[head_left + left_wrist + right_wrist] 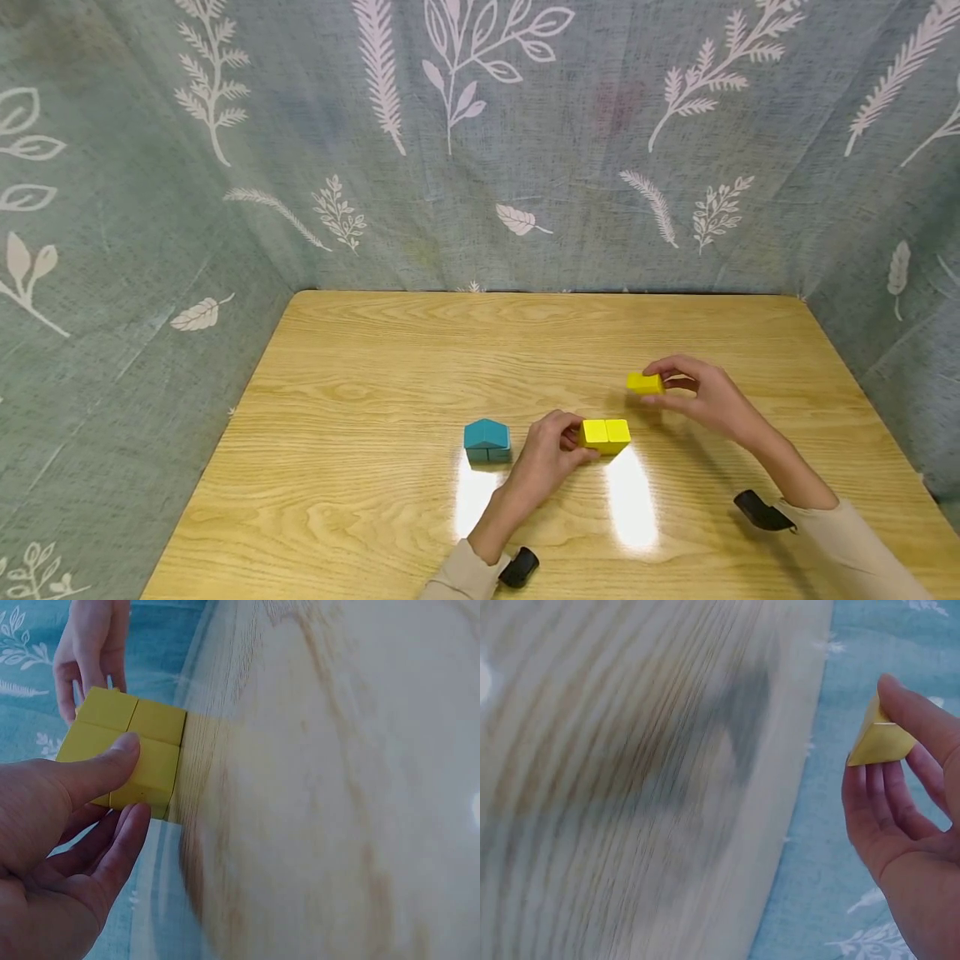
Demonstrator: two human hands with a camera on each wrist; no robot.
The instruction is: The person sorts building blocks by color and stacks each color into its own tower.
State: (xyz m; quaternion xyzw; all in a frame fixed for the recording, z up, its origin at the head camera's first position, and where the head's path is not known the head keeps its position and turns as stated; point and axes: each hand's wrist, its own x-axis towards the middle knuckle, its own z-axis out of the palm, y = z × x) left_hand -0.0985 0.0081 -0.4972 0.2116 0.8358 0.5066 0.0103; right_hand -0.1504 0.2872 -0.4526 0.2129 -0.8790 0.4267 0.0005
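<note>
A stack of yellow blocks (606, 435) stands on the table near its middle. My left hand (551, 446) pinches it from the left between thumb and fingers, and the left wrist view shows seams between the yellow blocks (154, 761). Farther back and to the right, my right hand (705, 396) pinches a yellow triangular block (643, 383) by its ends, apart from the stack. Its wedge shape shows in the right wrist view, where the triangular block (885, 742) sits between thumb and fingertips. To the left stands a teal block house (487, 442) with a peaked top.
The wooden table (360, 358) has bright reflections toward its front. A grey-green curtain (420, 208) with white leaf prints hangs behind it and along both sides. Each wrist wears a black device, the left one (520, 567) close to the front edge of the view.
</note>
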